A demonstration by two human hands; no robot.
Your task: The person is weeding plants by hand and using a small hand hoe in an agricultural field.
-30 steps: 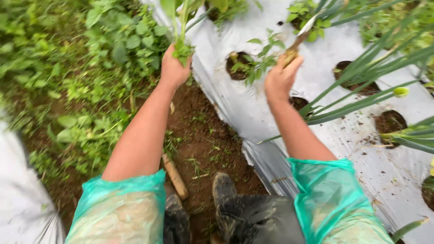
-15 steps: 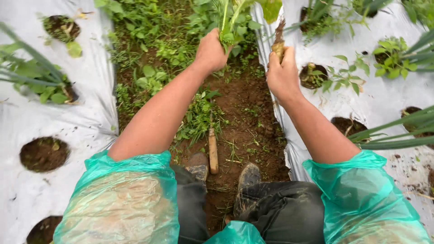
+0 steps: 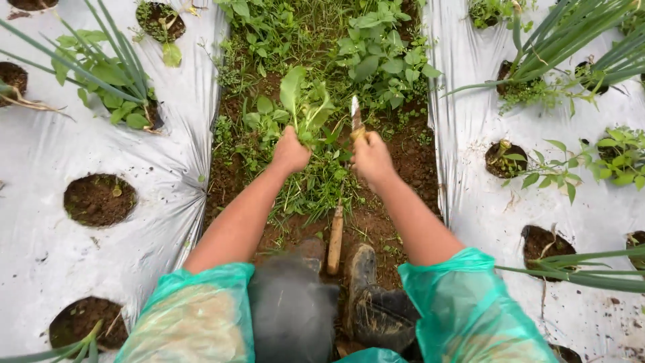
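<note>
**Both hands drop to the weedy furrow between the plastic sheets**

Since the earlier frames the view has swung back over the middle furrow, and both hands have come down from the edge of the right-hand sheet to the weeds straight ahead; the bunch in the left fist has come along with it.

The left hand is closed in a fist around a bunch of leafy green weeds, the leaves standing up above the knuckles. The right hand is clenched around the handle of a small knife, whose narrow blade points up and away from the person. The two hands sit near each other, level, not touching.

Below the hands grows a low mat of weeds on brown soil. A wooden handle lies on the ground between the hands and the muddy boots, running along the furrow. More broad-leaved weeds crowd the far end of the furrow.

Silver plastic mulch covers the beds on both sides, pierced by round planting holes; some show bare earth, others hold long-leaved onion plants and small weeds.

Both forearms are bare and stretched forward, converging toward the centre. Translucent green plastic sleeves cover the upper arms to the elbow. The person crouches over the furrow, knees apart.
</note>
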